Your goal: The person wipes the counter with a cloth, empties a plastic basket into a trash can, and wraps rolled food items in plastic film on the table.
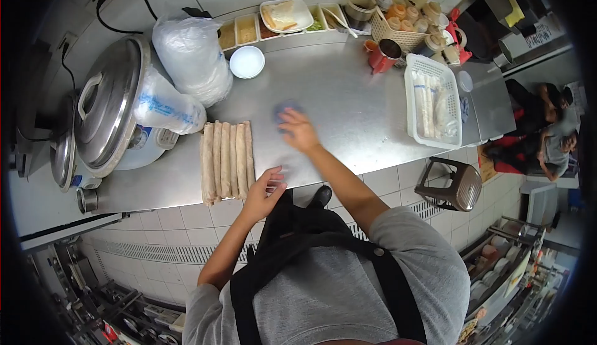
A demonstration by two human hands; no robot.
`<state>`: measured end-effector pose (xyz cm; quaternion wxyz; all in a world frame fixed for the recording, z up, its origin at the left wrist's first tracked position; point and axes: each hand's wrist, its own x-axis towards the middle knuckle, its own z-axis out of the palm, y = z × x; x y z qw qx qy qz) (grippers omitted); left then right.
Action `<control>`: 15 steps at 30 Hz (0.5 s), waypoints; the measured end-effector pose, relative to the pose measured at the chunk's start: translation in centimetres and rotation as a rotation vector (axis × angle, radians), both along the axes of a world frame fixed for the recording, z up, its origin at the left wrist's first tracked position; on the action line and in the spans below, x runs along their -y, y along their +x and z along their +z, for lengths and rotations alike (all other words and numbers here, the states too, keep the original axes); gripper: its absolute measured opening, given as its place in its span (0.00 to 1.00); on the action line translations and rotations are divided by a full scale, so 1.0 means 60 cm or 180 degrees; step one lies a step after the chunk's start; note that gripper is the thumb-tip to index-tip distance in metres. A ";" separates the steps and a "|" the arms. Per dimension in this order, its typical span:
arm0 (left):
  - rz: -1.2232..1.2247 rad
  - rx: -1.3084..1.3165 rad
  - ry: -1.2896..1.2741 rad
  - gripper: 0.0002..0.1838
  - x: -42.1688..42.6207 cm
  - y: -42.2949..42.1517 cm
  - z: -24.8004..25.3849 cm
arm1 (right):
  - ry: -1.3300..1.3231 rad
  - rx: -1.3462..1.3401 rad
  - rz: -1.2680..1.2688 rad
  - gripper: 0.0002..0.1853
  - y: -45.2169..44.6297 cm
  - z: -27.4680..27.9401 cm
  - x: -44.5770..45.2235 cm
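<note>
The right hand (pixel 301 133) lay over a blurred blue cloth-like item (pixel 287 107) in the middle of the steel worktop (pixel 348 90), whether gripping it or only resting on it could not be told, while the left hand (pixel 262 196) held nothing, its fingers loosely curled at the front edge, just beside a row of long pale rolls (pixel 225 161). Farther out stood a white bowl (pixel 247 63), a bulging plastic bag (pixel 189 53) and a large lidded pot (pixel 115 105) on the left, and a white basket (pixel 433 141) of wrapped lengths on the right. Along the back were a dish (pixel 305 13) of bread-like slices and a red jug (pixel 382 63).
</note>
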<state>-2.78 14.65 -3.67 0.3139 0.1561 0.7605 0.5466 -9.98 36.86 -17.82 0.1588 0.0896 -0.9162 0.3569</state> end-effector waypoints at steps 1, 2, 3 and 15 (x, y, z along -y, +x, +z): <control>-0.0107 -0.0091 -0.0036 0.24 -0.006 -0.006 0.004 | 0.0059 -0.0062 -0.0517 0.15 0.039 -0.003 -0.047; -0.0210 -0.0193 -0.0067 0.24 -0.010 -0.014 0.008 | 0.0120 -0.0134 -0.1030 0.16 0.085 -0.004 -0.108; -0.0245 -0.0194 -0.0062 0.24 -0.014 -0.020 0.014 | 0.0144 -0.0288 -0.1502 0.16 0.141 -0.002 -0.161; -0.0326 0.0034 -0.0066 0.24 0.035 -0.025 0.001 | 0.0631 -0.0324 -0.2958 0.17 0.165 0.002 -0.172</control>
